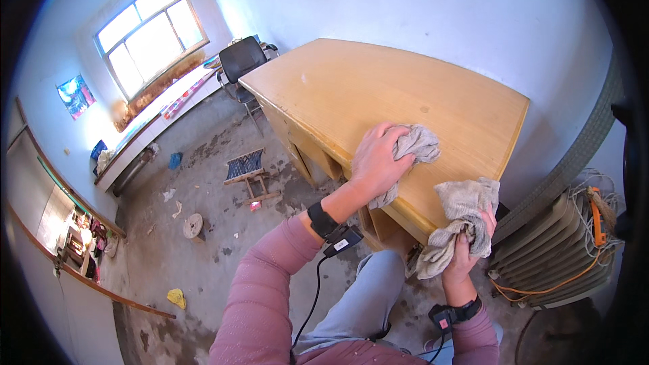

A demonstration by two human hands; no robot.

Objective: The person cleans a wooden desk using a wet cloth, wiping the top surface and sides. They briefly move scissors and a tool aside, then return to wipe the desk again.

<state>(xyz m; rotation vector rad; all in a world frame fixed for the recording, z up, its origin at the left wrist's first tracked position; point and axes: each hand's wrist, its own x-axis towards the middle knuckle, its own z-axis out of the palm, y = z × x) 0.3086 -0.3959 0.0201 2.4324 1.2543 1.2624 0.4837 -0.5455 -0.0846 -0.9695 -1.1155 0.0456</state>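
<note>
My left hand (380, 159) grips a crumpled grey cloth (418, 143) against the top of a light wooden desk (355, 91), close to its front edge. A fold of this cloth hangs over that edge below my palm. At the desk's near right corner my right hand (469, 248) is closed around a second grey cloth (464, 200), bunched in the middle with loose ends above and below. Part of my right hand is hidden behind the cloth. A small round mark shows on the desktop beyond my left hand.
An oil-filled radiator (542, 248) with an orange cable stands at right. A black chair (243, 61) is beyond the desk. On the stained floor are a folding stool (246, 167), a wooden spool (193, 226) and a yellow scrap (176, 298). Open compartments show under the desktop.
</note>
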